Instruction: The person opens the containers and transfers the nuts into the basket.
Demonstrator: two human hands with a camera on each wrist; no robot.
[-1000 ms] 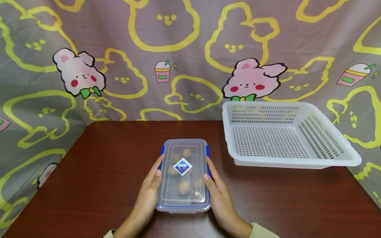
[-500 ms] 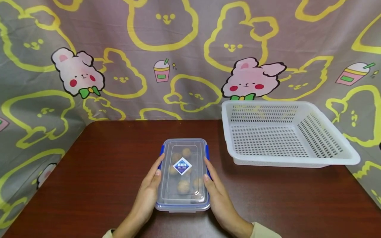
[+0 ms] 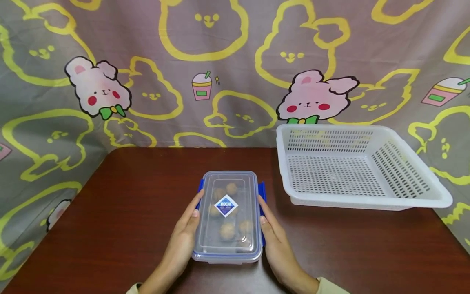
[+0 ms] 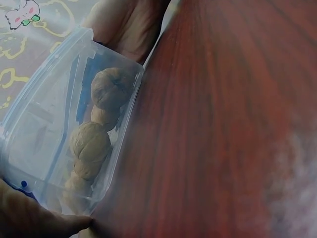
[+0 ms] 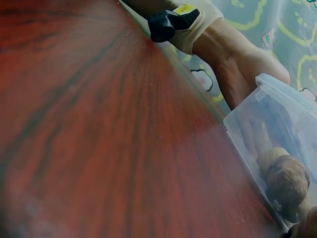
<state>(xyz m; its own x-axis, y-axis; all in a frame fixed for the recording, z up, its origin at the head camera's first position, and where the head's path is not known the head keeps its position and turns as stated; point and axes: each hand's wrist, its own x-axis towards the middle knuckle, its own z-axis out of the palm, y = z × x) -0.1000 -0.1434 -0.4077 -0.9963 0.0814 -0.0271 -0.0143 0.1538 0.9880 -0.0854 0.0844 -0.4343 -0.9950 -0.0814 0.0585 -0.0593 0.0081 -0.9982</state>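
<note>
A clear plastic food container (image 3: 227, 243) with a lid stands upright on the dark red table. A blue and white BXH label (image 3: 226, 205) sits on its lid. Several round brown things that look like walnuts (image 4: 90, 141) lie inside. My left hand (image 3: 183, 234) grips the container's left side, thumb and forefinger against the blue left clip (image 3: 201, 184). Along the opposite side, my right hand (image 3: 277, 241) has thumb and forefinger, nearly straight, at the blue right clip (image 3: 262, 190), which sticks outward from the lid. The other fingers of both hands are largely hidden.
A white perforated plastic basket (image 3: 367, 201) stands at the table's right rear. Behind the table (image 3: 121, 196) hangs a cartoon-printed curtain (image 3: 235, 73). A dark wrist device (image 5: 162, 26) appears by a sleeve in the right wrist view.
The right clip has swung outward from the lid, and my right hand has shifted slightly right with it. My left hand and the container stay nearly in place. The head view has shifted slightly.
</note>
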